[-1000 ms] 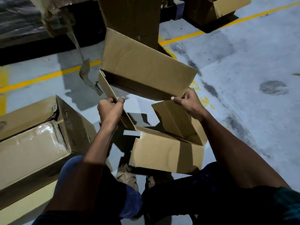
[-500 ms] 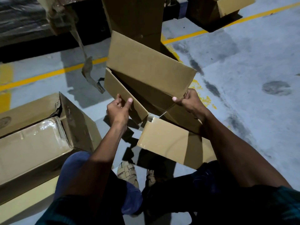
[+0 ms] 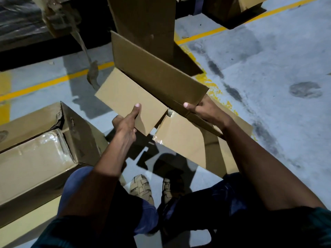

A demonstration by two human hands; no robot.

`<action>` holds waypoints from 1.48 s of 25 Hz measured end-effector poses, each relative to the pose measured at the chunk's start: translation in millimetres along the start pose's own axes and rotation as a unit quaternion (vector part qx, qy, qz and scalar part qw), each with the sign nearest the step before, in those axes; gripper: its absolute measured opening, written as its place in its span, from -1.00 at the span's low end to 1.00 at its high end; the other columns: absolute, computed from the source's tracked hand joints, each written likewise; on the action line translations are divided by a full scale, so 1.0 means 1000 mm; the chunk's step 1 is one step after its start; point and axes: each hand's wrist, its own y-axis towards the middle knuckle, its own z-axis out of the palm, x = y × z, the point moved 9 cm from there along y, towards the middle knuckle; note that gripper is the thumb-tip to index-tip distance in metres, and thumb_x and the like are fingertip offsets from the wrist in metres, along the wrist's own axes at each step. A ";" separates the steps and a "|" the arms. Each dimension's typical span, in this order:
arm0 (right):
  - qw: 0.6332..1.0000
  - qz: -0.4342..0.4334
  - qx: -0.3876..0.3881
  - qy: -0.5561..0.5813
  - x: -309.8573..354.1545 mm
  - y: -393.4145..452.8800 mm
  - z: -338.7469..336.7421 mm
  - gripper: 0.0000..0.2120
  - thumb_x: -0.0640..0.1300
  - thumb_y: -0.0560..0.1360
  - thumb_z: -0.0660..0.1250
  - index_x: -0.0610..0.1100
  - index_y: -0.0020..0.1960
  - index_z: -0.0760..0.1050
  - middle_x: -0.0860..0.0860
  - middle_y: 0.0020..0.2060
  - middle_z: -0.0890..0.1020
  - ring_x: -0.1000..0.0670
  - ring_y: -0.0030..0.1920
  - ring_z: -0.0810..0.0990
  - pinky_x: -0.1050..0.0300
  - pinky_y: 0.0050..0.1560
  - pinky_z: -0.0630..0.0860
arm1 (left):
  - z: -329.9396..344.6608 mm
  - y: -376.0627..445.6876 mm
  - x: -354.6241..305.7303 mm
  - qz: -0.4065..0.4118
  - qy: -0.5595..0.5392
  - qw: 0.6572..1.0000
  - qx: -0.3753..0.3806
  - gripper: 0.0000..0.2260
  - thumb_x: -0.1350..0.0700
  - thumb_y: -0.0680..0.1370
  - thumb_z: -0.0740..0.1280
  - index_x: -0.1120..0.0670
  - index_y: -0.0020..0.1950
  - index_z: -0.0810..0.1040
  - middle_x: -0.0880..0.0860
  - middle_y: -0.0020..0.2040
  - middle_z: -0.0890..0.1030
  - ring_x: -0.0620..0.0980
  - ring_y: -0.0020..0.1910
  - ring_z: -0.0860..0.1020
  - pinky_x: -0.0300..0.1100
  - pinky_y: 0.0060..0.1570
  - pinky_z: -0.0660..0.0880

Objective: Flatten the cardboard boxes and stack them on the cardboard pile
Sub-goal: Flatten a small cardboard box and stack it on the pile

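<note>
A plain brown corrugated cardboard box point(image 3: 154, 72) is held in the air at the centre of the frame, above the grey concrete floor point(image 3: 268, 68). Its panels are matte and smooth, with sharp straight folds. One flap point(image 3: 125, 97) is spread out flat toward the left, and another flap point(image 3: 184, 140) hangs down at lower centre, its edge torn and ragged near the corner.

The left hand point(image 3: 128, 122) is raised from the lower left, with the thumb laid straight on top of the left flap and the other fingers hidden beneath it, so the flap is pinched. The right hand point(image 3: 204, 108) is reached in from the lower right, with its fingers curled round the box's near edge and the thumb pressed on the outside.

At the left of the frame, a long closed carton point(image 3: 35, 158) with a glossy taped top is laid on the floor. Yellow painted lines point(image 3: 53, 81) are seen running across the concrete. Sandalled feet point(image 3: 141, 188) are seen at lower centre.
</note>
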 end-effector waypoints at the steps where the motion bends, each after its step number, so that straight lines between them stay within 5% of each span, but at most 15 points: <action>1: 0.999 0.012 0.021 -0.024 -0.004 -0.001 0.004 -0.60 -0.18 0.57 0.39 -0.13 0.40 0.47 0.05 0.23 0.60 0.15 0.21 0.57 0.40 0.19 0.44 | 0.002 0.000 -0.001 0.002 0.017 1.000 0.000 -0.24 -0.17 0.20 0.66 0.18 0.19 0.43 0.17 0.14 0.63 0.21 0.11 0.62 0.16 0.08 0.60; 3: 0.992 0.046 0.068 -0.095 -0.018 -0.004 0.014 -0.57 0.08 0.55 0.38 -0.01 0.37 0.49 0.05 0.24 0.62 0.07 0.26 0.57 0.15 0.33 0.46 | 0.011 -0.002 0.000 0.006 0.045 0.999 0.018 -0.29 -0.14 0.38 0.57 0.22 0.31 0.37 0.15 0.21 0.59 0.20 0.10 0.62 0.09 0.05 0.60; 6: 0.960 0.113 0.130 -0.221 -0.051 -0.002 0.027 -0.32 0.52 0.37 0.23 0.02 0.21 0.53 0.05 0.03 0.68 -0.06 0.12 0.62 -0.10 0.25 0.51 | 0.026 -0.005 0.001 0.017 0.033 0.997 0.063 -0.50 -0.12 0.52 0.43 0.22 0.24 0.44 0.15 0.12 0.65 0.08 -0.02 0.68 0.08 -0.04 0.65; 9: 0.930 0.142 0.177 -0.289 -0.047 -0.007 0.038 -0.53 0.36 0.48 0.26 -0.07 -0.03 0.48 -0.03 -0.14 0.61 -0.11 -0.06 0.58 -0.02 0.02 0.51 | 0.025 -0.012 -0.001 0.011 0.029 0.997 0.076 -0.49 -0.20 0.54 0.36 0.25 0.17 0.49 0.14 -0.09 0.68 0.03 -0.27 0.70 0.05 -0.14 0.67; 12: 0.923 0.134 0.221 -0.285 -0.047 -0.009 0.056 -0.57 0.30 0.47 0.31 -0.09 -0.17 0.48 -0.02 -0.24 0.60 -0.12 -0.13 0.61 -0.02 -0.10 0.49 | 0.021 -0.017 -0.004 0.014 0.022 0.997 0.069 -0.41 -0.23 0.49 0.40 0.27 0.20 0.52 0.25 0.01 0.68 0.17 -0.17 0.71 0.08 -0.16 0.67; 17: 0.914 0.091 0.271 -0.288 -0.044 -0.012 0.083 -0.40 0.44 0.30 0.20 0.00 0.07 0.53 -0.01 -0.03 0.65 -0.11 0.01 0.62 -0.14 0.10 0.55 | 0.015 -0.016 -0.005 -0.009 0.017 0.998 0.063 -0.35 -0.24 0.44 0.45 0.34 0.15 0.51 0.35 0.03 0.64 0.18 -0.23 0.71 -0.07 -0.36 0.64; 20: 0.907 0.073 0.252 -0.331 -0.038 -0.010 0.089 -0.37 0.40 0.32 0.14 -0.01 0.17 0.50 -0.06 0.06 0.62 -0.19 0.09 0.56 -0.04 0.14 0.44 | 0.013 -0.016 -0.005 -0.019 0.045 0.997 0.057 -0.40 -0.20 0.47 0.45 0.35 0.10 0.51 0.32 -0.06 0.65 0.16 -0.28 0.71 -0.06 -0.35 0.65; 24: 0.893 0.063 0.249 -0.368 -0.031 -0.009 0.094 -0.75 0.17 0.54 0.27 0.02 -0.17 0.40 0.01 -0.19 0.52 -0.15 -0.04 0.51 -0.02 0.15 0.34 | 0.007 -0.012 0.000 -0.057 0.050 0.996 0.037 -0.63 0.11 0.52 0.41 0.40 0.13 0.51 0.33 -0.15 0.65 0.19 -0.35 0.69 0.02 -0.31 0.66; 26: 0.880 0.045 0.246 -0.404 -0.031 -0.006 0.091 -0.94 0.05 0.59 0.31 0.08 -0.03 0.50 -0.03 -0.02 0.55 -0.16 0.16 0.45 -0.07 0.27 0.27 | 0.006 -0.013 -0.002 -0.051 0.037 0.998 0.018 -0.74 0.22 0.50 0.34 0.35 0.13 0.51 0.29 -0.23 0.64 0.15 -0.43 0.67 0.03 -0.34 0.66; 29: 0.859 0.029 0.226 -0.459 -0.033 -0.002 0.087 -0.47 0.02 0.54 0.38 0.10 0.49 0.37 -0.04 0.50 0.31 -0.14 0.50 0.14 -0.14 0.36 0.15 | 0.010 -0.017 -0.008 -0.027 0.036 0.999 0.006 -0.75 0.26 0.46 0.32 0.32 0.11 0.53 0.25 -0.23 0.66 0.12 -0.43 0.67 -0.03 -0.40 0.64; 33: 0.853 0.083 0.166 -0.488 -0.039 -0.001 0.062 -0.06 0.10 0.45 0.48 0.13 0.62 -0.04 -0.09 0.60 -0.02 -0.28 0.53 0.00 -0.24 0.38 0.13 | 0.007 -0.016 -0.011 0.000 0.024 1.000 -0.019 -0.75 0.23 0.47 0.32 0.30 0.11 0.53 0.27 -0.12 0.68 0.20 -0.28 0.70 0.01 -0.35 0.66; 37: 0.882 0.186 0.057 -0.429 -0.059 0.003 0.016 0.12 0.14 0.45 0.47 -0.03 0.61 -0.32 -0.09 0.59 -0.02 -0.29 0.53 -0.01 -0.31 0.40 0.10 | 0.007 -0.021 -0.025 0.043 0.026 0.999 -0.010 -0.95 0.22 0.51 0.31 0.20 -0.07 0.48 0.26 -0.09 0.68 0.21 -0.24 0.69 0.06 -0.21 0.67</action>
